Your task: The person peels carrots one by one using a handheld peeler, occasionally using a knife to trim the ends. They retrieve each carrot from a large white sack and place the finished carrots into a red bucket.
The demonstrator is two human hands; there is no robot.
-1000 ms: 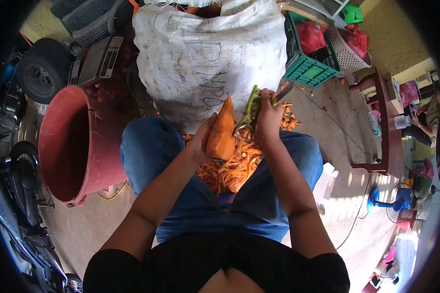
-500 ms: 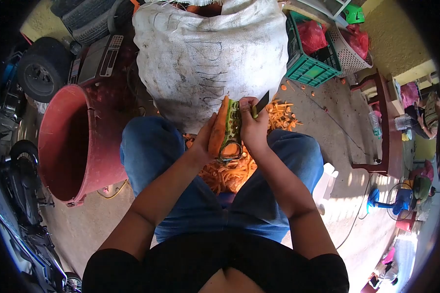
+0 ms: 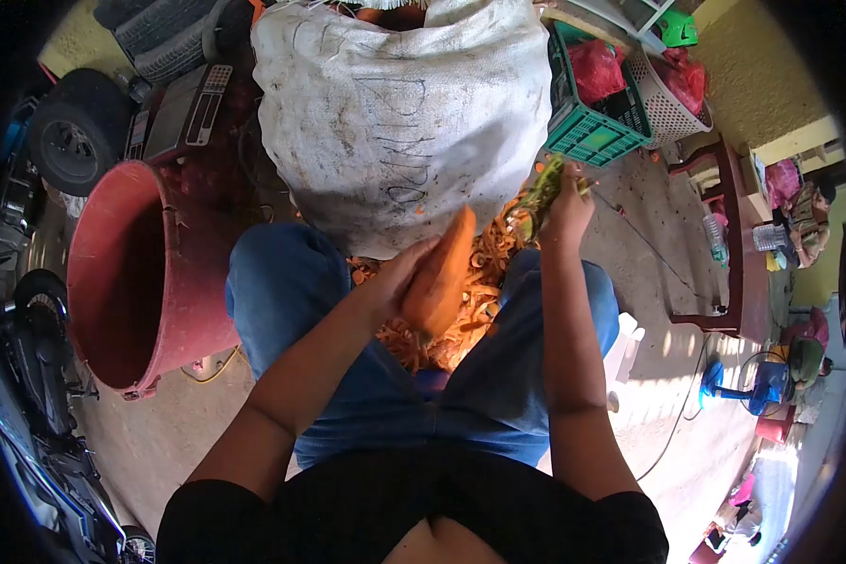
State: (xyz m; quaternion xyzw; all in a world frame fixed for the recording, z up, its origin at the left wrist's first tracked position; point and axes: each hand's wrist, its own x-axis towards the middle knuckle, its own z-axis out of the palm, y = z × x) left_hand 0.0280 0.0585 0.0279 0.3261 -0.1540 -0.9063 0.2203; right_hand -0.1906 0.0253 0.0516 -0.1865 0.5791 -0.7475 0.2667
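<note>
My left hand [image 3: 397, 285] is closed around a large orange carrot [image 3: 440, 280], its narrow end tilted up and away from me. Off to the right, my right hand [image 3: 568, 214] grips a mottled green peeler [image 3: 540, 199], blurred by motion and apart from the carrot. What else the right fingers may hold is hard to make out. Orange carrot peelings [image 3: 475, 315] lie heaped on the floor between my knees, below both hands. Just beyond them stands a big white woven sack [image 3: 395, 113] with handwriting on its side and orange showing at its mouth.
A red barrel [image 3: 164, 282] lies open toward me at left, near a scale [image 3: 186, 108] and a wheel [image 3: 70, 141]. A green crate [image 3: 600, 136] and white basket [image 3: 667, 113] hold red bags at right. Beyond are a wooden frame [image 3: 741, 244], a blue fan [image 3: 766, 387] and another person [image 3: 808, 221].
My right hand has swung up and right with the green peeler, off the carrot. My left hand keeps the carrot, now tilted to the right. The dark blade seen earlier in the right hand no longer shows.
</note>
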